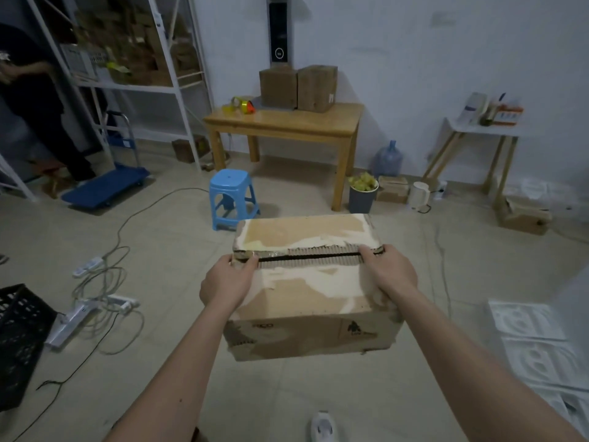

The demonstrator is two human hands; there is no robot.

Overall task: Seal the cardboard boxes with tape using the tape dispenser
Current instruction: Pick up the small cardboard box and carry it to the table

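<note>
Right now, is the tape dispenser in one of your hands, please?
No, the tape dispenser lies on the wooden table, while both hands hold the cardboard box.

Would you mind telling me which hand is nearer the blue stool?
Left. The left hand grips the box end just below the blue stool; the right hand grips the far end.

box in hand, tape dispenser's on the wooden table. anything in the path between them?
Yes. The blue stool stands on the floor between the held cardboard box and the wooden table, left of the direct line. The tape dispenser lies on the table's left end.
</note>
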